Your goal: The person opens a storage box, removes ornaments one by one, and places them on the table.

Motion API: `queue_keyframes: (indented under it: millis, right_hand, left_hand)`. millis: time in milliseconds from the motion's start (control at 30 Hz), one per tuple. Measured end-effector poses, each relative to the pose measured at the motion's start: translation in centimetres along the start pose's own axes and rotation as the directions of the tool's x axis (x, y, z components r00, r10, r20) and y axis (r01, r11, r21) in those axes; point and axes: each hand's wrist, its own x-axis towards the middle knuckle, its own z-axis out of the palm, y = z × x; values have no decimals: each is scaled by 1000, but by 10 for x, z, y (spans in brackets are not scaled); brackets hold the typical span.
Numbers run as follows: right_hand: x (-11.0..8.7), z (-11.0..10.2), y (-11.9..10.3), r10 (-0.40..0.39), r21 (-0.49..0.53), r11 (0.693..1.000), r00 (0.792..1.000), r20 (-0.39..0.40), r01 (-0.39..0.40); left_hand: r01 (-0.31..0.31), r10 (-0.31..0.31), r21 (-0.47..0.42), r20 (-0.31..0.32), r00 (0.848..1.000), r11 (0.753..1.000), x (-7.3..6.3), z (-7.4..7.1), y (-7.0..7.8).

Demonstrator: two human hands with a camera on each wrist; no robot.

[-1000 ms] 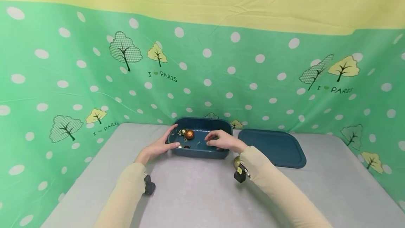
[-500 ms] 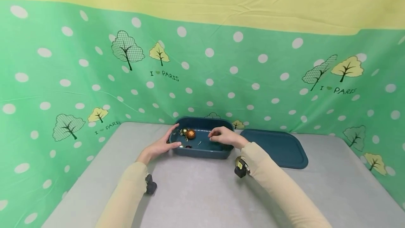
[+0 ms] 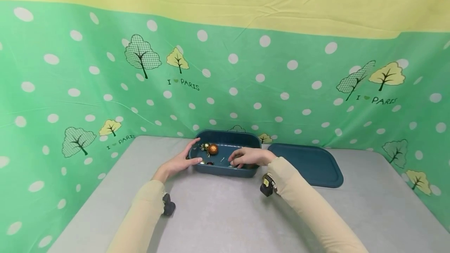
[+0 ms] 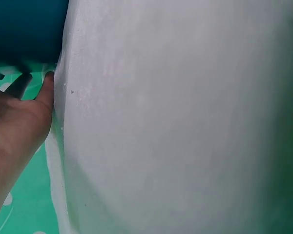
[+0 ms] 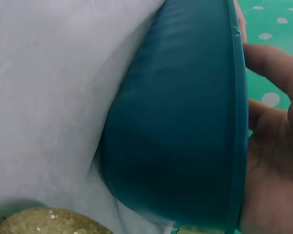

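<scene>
Hanging low in the box point(image 3: 225, 171), the right hand point(image 3: 250, 156) is held with its fingers bent near the front wall; whether anything is pinched cannot be told. The left hand point(image 3: 178, 162) is spread wide, with thumb and fingers set on the box at its left end. The box is placed on the table point(image 3: 211, 214), and the lid point(image 3: 306, 165) is laid flat to its right. An orange ball point(image 3: 212, 149) and a small gold ball point(image 3: 206, 146) are seen inside, toward the left end. A glitter ball point(image 5: 51, 224) is seen outside, near the right end. To do this well, the box should be stopped from sliding by the left hand, little things should be touched softly, and the walls should not be bumped
</scene>
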Motion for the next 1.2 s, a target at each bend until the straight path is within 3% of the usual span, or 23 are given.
queue_keyframes:
  millis: [233,600,833,1033,1200]
  right_hand:
    - [3,1,1,12,-3,1000,1000,10,-12]
    - [21,8,8,-79,104,992,995,63,72]
    - [23,7,11,-154,237,963,984,93,128]
    - [24,5,14,-229,252,948,967,112,196]
    - [22,5,14,-235,300,933,967,97,197]
  left_hand:
    - [-10,10,1,0,1000,1000,-1,0,2]
    - [-15,15,-9,-9,1000,1000,-2,1,3]
    - [1,-1,-31,-17,1000,1000,0,2,2]
    - [13,-14,-45,-18,1000,999,-1,3,2]
    - [13,-13,-38,-14,1000,999,-2,3,3]
